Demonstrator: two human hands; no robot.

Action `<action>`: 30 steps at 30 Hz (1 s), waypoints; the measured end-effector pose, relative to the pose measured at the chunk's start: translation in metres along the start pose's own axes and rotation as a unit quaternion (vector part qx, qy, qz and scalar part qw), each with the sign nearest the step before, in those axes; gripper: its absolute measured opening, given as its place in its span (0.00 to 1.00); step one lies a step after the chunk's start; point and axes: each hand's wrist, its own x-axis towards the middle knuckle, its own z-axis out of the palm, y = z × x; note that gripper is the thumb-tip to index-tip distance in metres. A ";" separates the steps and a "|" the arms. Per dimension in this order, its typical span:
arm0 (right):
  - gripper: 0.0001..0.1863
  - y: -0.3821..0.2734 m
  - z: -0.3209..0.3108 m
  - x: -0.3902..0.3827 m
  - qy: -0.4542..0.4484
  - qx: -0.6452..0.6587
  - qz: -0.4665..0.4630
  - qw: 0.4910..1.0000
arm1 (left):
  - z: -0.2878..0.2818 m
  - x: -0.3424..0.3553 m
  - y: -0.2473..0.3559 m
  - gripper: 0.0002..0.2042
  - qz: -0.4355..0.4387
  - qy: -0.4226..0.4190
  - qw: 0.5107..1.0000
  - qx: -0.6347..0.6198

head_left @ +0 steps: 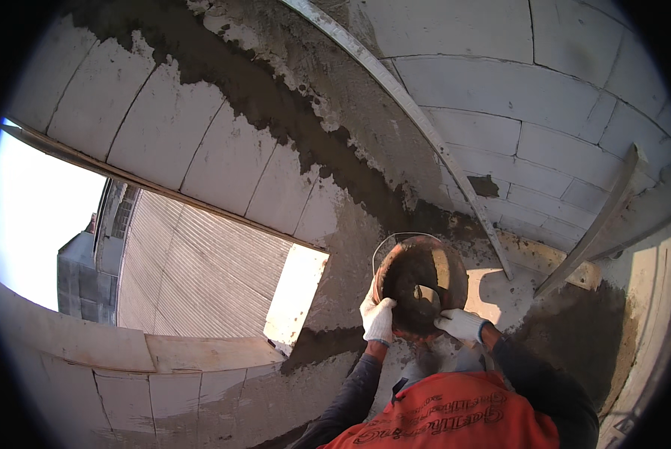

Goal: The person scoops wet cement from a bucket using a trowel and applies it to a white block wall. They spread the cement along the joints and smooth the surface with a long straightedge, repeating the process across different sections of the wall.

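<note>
A round, mortar-stained bucket point(395, 269) with a thin wire handle sits at the lower centre, below me. My left hand point(377, 318), in a white knitted glove, grips its rim on the left side. My right hand point(459, 325), gloved the same way, holds the rim at the lower right. Inside are dark wet residue and a pale greyish shape point(425, 295) that I cannot make out. My red top and dark sleeves fill the lower edge.
A pale block wall point(171, 135) carries a dark mortar band around an opening onto a corrugated roof point(201, 262). A long straightedge point(395, 86) leans beside another block wall point(470, 82). A curved-looking board point(597, 224) stands at right, by a plank point(545, 258).
</note>
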 end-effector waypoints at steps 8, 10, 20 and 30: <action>0.27 -0.034 0.018 -0.041 -0.070 0.343 0.019 0.937 | -0.035 0.011 -0.034 0.28 -0.095 0.141 0.984 -0.062; 0.20 -0.058 0.027 -0.041 -0.088 0.491 0.035 0.866 | -0.066 0.004 -0.032 0.29 -0.140 0.167 0.973 -0.072; 0.16 -0.227 -0.003 -0.008 0.603 0.365 -0.368 0.606 | -0.195 -0.089 -0.009 0.30 -0.144 0.165 0.974 -0.061; 0.20 -0.198 0.101 0.228 0.378 -0.102 -0.235 0.890 | -0.272 -0.106 -0.047 0.34 -0.103 0.230 0.967 -0.046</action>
